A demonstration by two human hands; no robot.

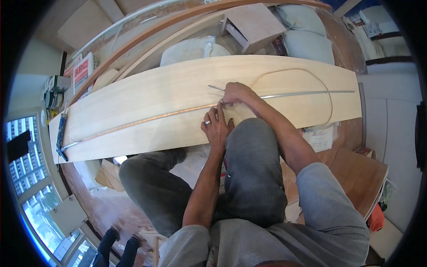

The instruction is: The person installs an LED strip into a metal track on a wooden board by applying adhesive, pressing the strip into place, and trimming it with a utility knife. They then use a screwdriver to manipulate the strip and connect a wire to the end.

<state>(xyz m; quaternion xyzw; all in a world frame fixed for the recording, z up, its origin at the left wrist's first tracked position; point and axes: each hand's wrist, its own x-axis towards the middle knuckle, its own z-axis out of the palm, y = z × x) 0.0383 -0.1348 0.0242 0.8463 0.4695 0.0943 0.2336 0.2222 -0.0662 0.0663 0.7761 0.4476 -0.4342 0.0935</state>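
Note:
A long, pale wooden board (187,127) lies across in front of me. Along it runs a thin metal strip (307,93), its left stretch covered by a copper-coloured band (164,114) that reaches my fingers. My right hand (238,94) is closed around a thin pointed metal tool (216,87), whose tip points left; the rest is hidden in the fist. My left hand (216,127), wearing a ring, rests on the board with fingers stretched out, the index fingertip at the strip beside my right hand. A thin tan cord (327,84) loops over the board's right part.
A blue-and-black tool (61,135) lies at the board's left end. Behind the board are a long wooden strip (133,42), a small wooden box (253,26) and grey bags (309,44). A brown panel (356,178) stands at right. Another person's legs (106,247) show at lower left.

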